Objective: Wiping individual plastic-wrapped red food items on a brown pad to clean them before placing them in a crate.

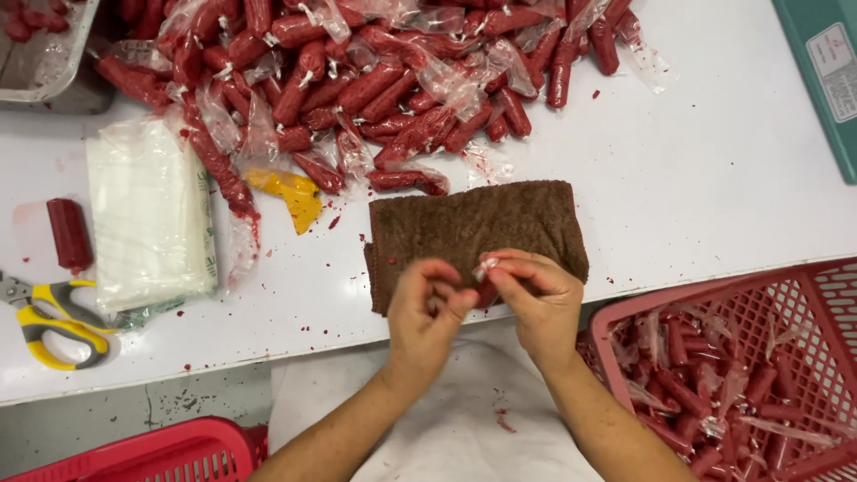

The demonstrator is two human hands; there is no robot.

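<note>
My left hand point(427, 312) and my right hand point(536, 299) meet over the near edge of a folded brown towel point(473, 223) on the white table point(696, 178). Between their fingertips they pinch a small red sausage in clear plastic wrap point(485, 272), mostly hidden by the fingers. A big heap of the same red wrapped sausages point(357, 80) lies just beyond the towel at the back of the table.
A pink basket point(625, 308) with several wrapped sausages stands at my right. At left lie a stack of clear bags point(147, 214), yellow-handled scissors point(49, 321), one loose red piece point(69, 234), and a metal tray point(45, 54). Another red basket point(170, 451) sits bottom left.
</note>
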